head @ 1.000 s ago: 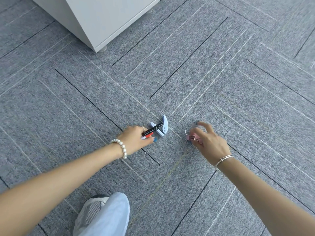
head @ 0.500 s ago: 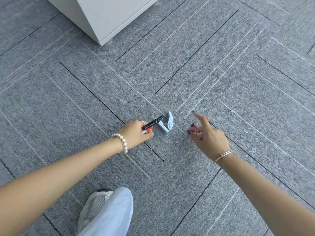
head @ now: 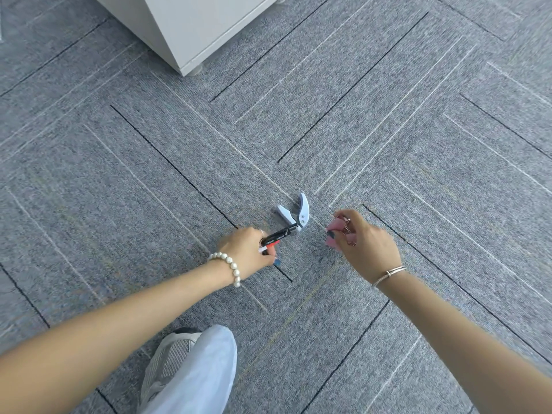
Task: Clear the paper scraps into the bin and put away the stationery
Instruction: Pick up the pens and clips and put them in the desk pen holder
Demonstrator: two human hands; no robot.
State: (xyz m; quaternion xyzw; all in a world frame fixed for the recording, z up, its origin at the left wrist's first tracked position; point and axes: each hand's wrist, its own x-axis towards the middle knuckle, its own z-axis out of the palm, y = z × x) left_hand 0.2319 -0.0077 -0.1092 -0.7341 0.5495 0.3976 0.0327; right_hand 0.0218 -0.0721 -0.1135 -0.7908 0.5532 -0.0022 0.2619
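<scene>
Stationery lies and is held low over a grey carpet floor (head: 388, 130) marked with thin dark and pale lines. A white cabinet (head: 191, 22) stands at the far left of centre, its corner and one small foot resting on the carpet. At the near edge, a pale trouser leg (head: 203, 375) covers most of a grey mesh shoe (head: 170, 357).

Left hand (head: 248, 249), with a pearl bracelet (head: 227, 264) at the wrist, is closed around a bundle of pens (head: 276, 236); a black barrel sticks out to the far right, and a red and white end shows below the fingers. The tip of the black pen reaches the hole punch (head: 294, 212), a small pale blue tool lying on the carpet with its handles spread apart. Whether pen and punch actually touch cannot be told.

Right hand (head: 364, 243), with a thin metal bangle (head: 388, 274) at the wrist, is curled shut on pink binder clips (head: 337, 231), wire handles showing between the fingers. It sits just right of the hole punch, apart from it. The number of clips cannot be told.
</scene>
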